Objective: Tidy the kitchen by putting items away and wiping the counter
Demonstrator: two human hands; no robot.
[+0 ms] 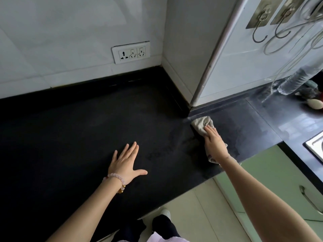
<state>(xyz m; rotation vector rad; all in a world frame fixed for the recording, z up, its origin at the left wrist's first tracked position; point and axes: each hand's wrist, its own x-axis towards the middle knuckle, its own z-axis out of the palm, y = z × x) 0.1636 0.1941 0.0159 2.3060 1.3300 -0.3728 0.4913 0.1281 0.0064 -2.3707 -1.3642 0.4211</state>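
Observation:
A black stone counter [78,130] runs around an inner corner. My right hand [214,144] presses a pale grey cloth [202,124] flat on the counter, just in front of the wall corner. Part of the cloth sticks out past my fingertips and part shows under my wrist. My left hand [125,163] lies flat on the counter with its fingers spread, holding nothing. It wears a pink bead bracelet. Faint wet smears show on the counter between my hands.
A white socket panel [131,52] sits on the back wall. At the far right stand a clear plastic bottle [293,81] and small items. Metal hooks [260,21] hang above. A steel sink edge [314,145] and green cabinet doors [272,180] lie to the right.

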